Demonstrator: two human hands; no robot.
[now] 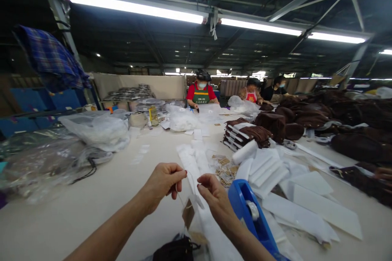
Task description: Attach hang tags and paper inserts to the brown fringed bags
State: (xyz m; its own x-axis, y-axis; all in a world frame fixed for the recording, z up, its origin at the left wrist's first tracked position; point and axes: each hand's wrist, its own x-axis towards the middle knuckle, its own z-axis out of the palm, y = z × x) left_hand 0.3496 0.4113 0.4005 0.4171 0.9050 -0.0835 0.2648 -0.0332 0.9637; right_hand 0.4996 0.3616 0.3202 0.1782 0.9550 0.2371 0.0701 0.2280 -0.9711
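Note:
My left hand (167,181) is closed, thumb and forefinger pinching a thin pale string (180,196). Below it, a small brown tag (188,214) appears to hang from this string. Close by on the right, my right hand (214,195) has curved fingers, with thumb and forefinger slightly apart and nothing clearly between them. A dark drawstring pouch (176,248) lies under the tag at the bottom edge, partly cut off. White sheet material (205,218) runs along the table beneath my hands.
A blue tape dispenser (254,216) stands beside my right forearm. White sheets (306,208), brown tags (225,169) and stacked brown pouches (245,132) lie to the right. Clear plastic bags (98,130) are at left. Co-workers (202,94) sit across the table (122,195).

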